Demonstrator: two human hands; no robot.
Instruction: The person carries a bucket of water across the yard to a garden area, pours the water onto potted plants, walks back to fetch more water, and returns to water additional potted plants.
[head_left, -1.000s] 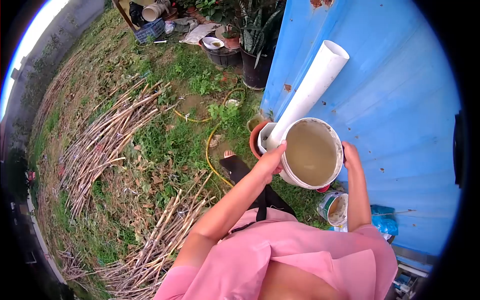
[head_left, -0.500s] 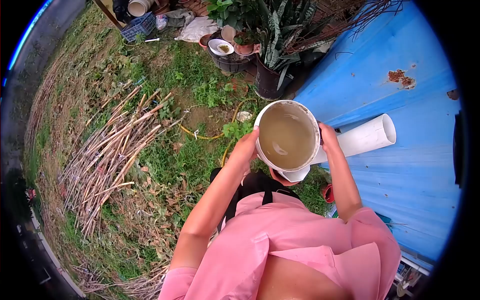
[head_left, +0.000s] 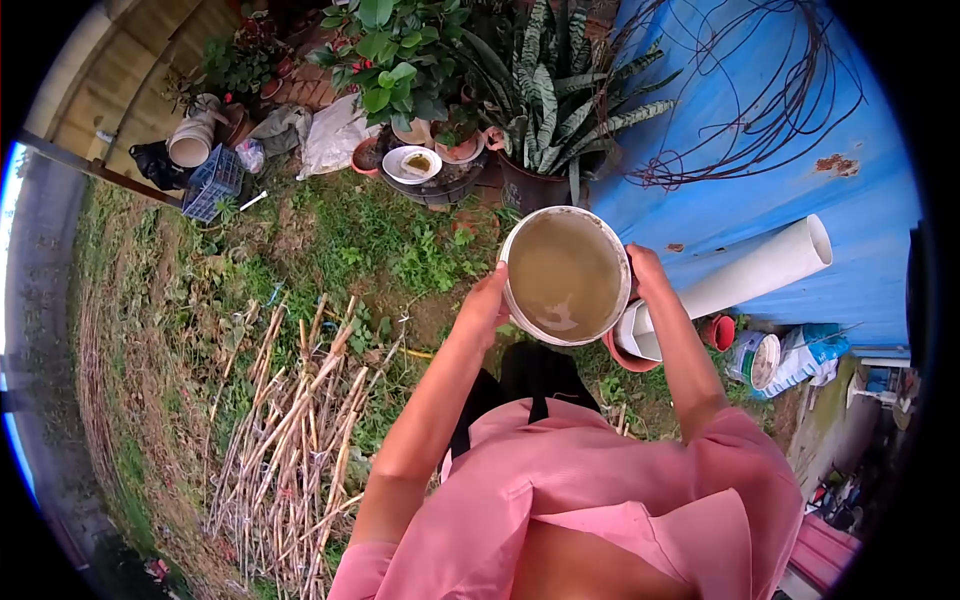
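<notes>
Fingers of the left hand press against the near side of a round bucket, thumb up at the rim and the others passing out of sight behind the wall. Fingers of the right hand are closed at the opposite side, a little higher. The bucket thus lies directly between the two sets of fingers, touching both, so neither hand is nearer. Its mouth faces up toward the wearer, its axis running down and away from the fingers, with cloudy water inside. Just beyond the right fingers, a white pipe slants outward, its long axis pointing away from the bucket; it is nearer to the right hand. Under that forearm, a white container and a terracotta pot sit just beside the bucket. Farther ahead of the fingers stands a striped-leaf plant, and well to their left lies a pile of sticks.

Much is hidden. Whether the right fingers wrap a handle or the bare wall, one cannot tell. The bucket's base is out of view, and the right forearm cuts across the pipe, obscuring how it meets the container. Whether the pipe's far end touches the blue wall is also unclear.
</notes>
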